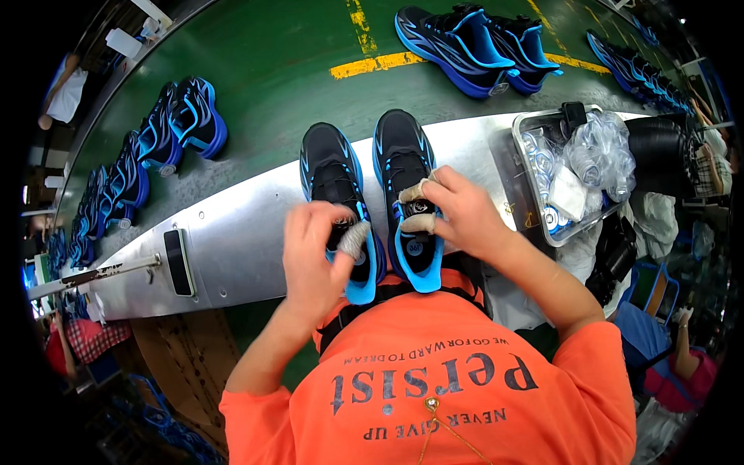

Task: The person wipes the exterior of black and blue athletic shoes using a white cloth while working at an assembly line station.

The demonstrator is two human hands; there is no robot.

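Two black sneakers with blue trim and bright blue linings stand side by side in front of me, toes pointing away. My left hand (311, 252), fingers bent and thumb wrapped in pale tape, closes over the tongue of the left sneaker (329, 153). Its palm and some fingertips are partly hidden. On the right sneaker (401, 145), my right hand (459, 208) pinches the tongue, with a dark round part showing between its taped thumb and index finger. Both sneakers' heels come close to my orange shirt.
The sneakers rest on a metal ledge (256, 205) beside a green conveyor belt (263, 77). More sneakers (159, 128) stand at left, and another pair (465, 46) at far right. A phone (179, 262) lies at left; a clear bin (535, 209) of plastic-wrapped round parts sits at right.
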